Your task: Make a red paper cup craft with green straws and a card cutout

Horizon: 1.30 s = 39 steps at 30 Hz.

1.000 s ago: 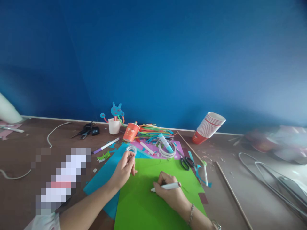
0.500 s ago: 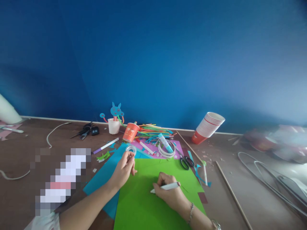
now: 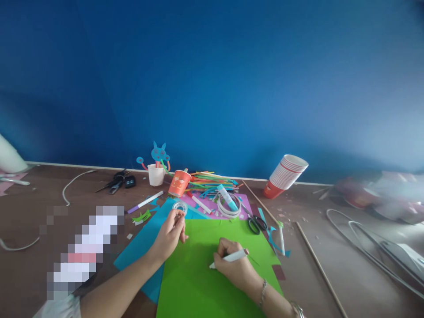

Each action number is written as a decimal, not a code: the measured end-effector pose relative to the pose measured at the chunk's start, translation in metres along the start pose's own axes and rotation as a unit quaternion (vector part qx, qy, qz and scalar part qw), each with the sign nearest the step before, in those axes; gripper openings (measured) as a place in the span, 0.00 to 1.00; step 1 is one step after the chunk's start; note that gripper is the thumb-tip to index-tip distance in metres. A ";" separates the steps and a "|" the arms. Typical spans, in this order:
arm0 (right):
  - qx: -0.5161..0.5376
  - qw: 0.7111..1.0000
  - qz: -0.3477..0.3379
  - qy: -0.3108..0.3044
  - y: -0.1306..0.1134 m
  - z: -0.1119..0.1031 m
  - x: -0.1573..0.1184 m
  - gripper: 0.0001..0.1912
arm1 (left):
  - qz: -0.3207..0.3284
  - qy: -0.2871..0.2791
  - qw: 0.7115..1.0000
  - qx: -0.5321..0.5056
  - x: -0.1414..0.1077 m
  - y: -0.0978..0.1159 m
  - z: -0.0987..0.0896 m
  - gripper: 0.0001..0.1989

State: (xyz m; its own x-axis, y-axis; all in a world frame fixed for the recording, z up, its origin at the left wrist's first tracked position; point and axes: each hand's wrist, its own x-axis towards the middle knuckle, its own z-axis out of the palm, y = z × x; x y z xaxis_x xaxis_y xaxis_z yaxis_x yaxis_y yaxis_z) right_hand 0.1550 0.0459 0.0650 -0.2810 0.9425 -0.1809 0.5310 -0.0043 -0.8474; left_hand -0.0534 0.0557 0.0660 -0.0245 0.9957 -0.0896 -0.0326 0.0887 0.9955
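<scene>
My right hand (image 3: 232, 260) grips a white marker (image 3: 236, 255), its tip pointing down-left close to a green sheet of paper (image 3: 195, 287). Whether the tip touches the paper I cannot tell. My left hand (image 3: 172, 232) is closed in a pinch over the top left corner of the green sheet; what sits between its fingers, if anything, is hidden. Just beyond those fingers lies a roll of clear tape (image 3: 179, 206). Blue paper (image 3: 139, 260) sticks out from under the green sheet on the left. Black-handled scissors (image 3: 257, 223) rest across the sheet's top right corner.
Behind the paper are an orange paper cup (image 3: 179, 183), a white cup (image 3: 156, 175) with a blue paper figure, bundled pipe cleaners (image 3: 212, 182) and a glue stick (image 3: 227, 198). Stacked cups (image 3: 287, 174) lean at the wall. A wooden stick (image 3: 319, 267) and a cable (image 3: 364, 247) lie right.
The camera view has shifted very slightly. The marker tip sits a few pixels further right and lower; both hands otherwise keep their place and grip.
</scene>
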 end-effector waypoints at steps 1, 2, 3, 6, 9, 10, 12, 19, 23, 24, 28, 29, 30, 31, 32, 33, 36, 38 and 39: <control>0.008 1.000 0.007 -0.002 -0.001 0.000 0.000 0.11 | 0.000 0.001 1.000 0.001 0.000 0.000 0.000 0.14; 0.017 1.000 0.013 -0.001 -0.001 -0.001 0.000 0.10 | 0.000 0.003 1.000 0.001 0.000 0.000 0.000 0.14; 0.023 1.000 0.018 0.003 -0.001 -0.001 0.000 0.10 | -0.002 0.003 1.000 0.001 0.000 0.000 0.000 0.14; 0.030 0.999 0.023 0.019 -0.001 -0.001 0.001 0.10 | -0.006 0.003 1.000 -0.004 0.000 0.000 0.000 0.15; 0.038 0.999 0.024 0.009 0.000 0.000 0.001 0.10 | -0.004 0.005 1.000 -0.007 0.000 0.000 0.000 0.15; 0.040 0.999 0.023 0.006 0.000 0.000 0.001 0.10 | -0.002 0.005 1.000 -0.006 0.000 0.000 0.000 0.15; 0.041 0.999 0.019 0.003 0.000 0.000 0.000 0.10 | -0.002 0.005 1.000 -0.004 0.000 -0.001 0.000 0.15; 0.037 0.999 0.023 0.011 -0.001 0.001 0.000 0.11 | 0.002 0.003 1.000 0.002 0.000 0.000 0.000 0.14; 0.027 0.999 0.023 0.016 -0.001 0.000 0.000 0.11 | 0.000 0.001 1.000 0.005 0.000 0.000 -0.001 0.14; 0.027 0.999 0.025 0.015 -0.001 0.000 0.000 0.11 | 0.000 0.001 1.000 0.005 0.000 0.000 -0.001 0.14; 0.027 0.999 0.028 0.018 -0.001 0.000 0.000 0.10 | -0.002 0.001 1.000 0.005 -0.001 -0.001 0.000 0.14; 0.025 0.999 0.029 0.020 -0.002 0.000 0.000 0.11 | -0.003 0.001 1.000 0.005 -0.001 -0.001 0.000 0.14; 0.024 0.999 0.029 0.020 -0.002 0.000 0.000 0.11 | -0.003 0.002 1.000 0.005 -0.001 -0.001 0.000 0.14; 0.023 0.999 0.029 0.020 -0.003 0.000 0.000 0.11 | -0.004 0.004 1.000 0.004 -0.001 0.000 0.000 0.14; 0.021 0.999 0.028 0.020 -0.003 0.000 0.000 0.11 | -0.004 0.006 1.000 0.004 -0.001 0.000 0.000 0.14; 0.018 0.999 0.026 0.021 -0.003 0.000 0.000 0.11 | -0.004 0.007 1.000 0.003 -0.001 0.000 0.000 0.14; 0.005 1.000 0.018 0.024 -0.002 0.000 -0.001 0.11 | -0.006 0.005 1.000 0.000 -0.002 0.002 0.000 0.14; 0.005 1.000 0.017 0.021 -0.001 0.001 -0.001 0.11 | -0.007 0.004 1.000 -0.003 -0.002 0.002 0.000 0.14; 0.007 1.000 0.017 0.020 -0.001 0.001 -0.001 0.11 | -0.007 0.004 1.000 -0.004 -0.002 0.002 0.000 0.14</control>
State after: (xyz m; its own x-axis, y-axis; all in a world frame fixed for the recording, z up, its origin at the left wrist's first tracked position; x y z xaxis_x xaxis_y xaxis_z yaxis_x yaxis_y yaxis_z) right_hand 0.1538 0.0448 0.0654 -0.2302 0.9545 -0.1896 0.5282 -0.0410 -0.8481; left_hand -0.0536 0.0538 0.0679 -0.0322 0.9940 -0.1041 -0.0406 0.1028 0.9939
